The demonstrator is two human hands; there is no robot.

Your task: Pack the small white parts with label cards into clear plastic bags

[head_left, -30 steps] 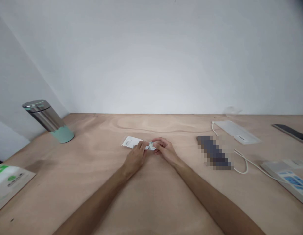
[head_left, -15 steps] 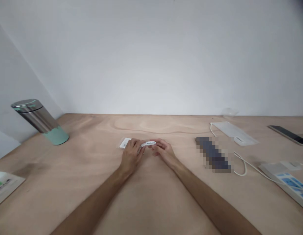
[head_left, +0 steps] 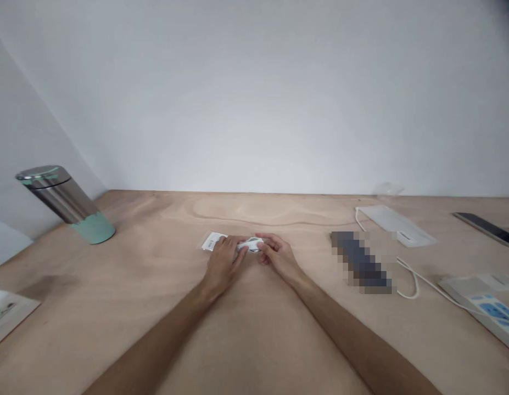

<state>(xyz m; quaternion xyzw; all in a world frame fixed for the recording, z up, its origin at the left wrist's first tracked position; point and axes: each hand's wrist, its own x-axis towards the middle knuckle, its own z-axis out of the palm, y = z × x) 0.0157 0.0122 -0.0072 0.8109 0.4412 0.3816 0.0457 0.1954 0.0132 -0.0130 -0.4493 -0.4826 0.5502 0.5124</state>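
Note:
Between my hands, just above the wooden table, is a small white bundle point(head_left: 251, 244) that looks like a coiled cable. My left hand point(head_left: 222, 263) has its fingers closed around the left end of it. On the right end, my right hand point(head_left: 282, 259) pinches it between thumb and fingers. A clear plastic packet with a white label point(head_left: 212, 241) lies beside my left fingers, which partly cover it. Fine details of the bundle are too small to make out.
A steel and mint-green tumbler point(head_left: 79, 206) stands at the left. Toward the right lie a blurred-out dark item point(head_left: 359, 260), a white cable point(head_left: 417, 285), a clear plastic sleeve point(head_left: 398, 225), a phone point(head_left: 487, 227) and a box with blue printing point(head_left: 464, 291). A printed packet point(head_left: 11, 315) sits front left.
The white bundle has turned from nearly edge-on to show more of its rounded face. My right thumb has moved onto it, and more of the labelled packet shows.

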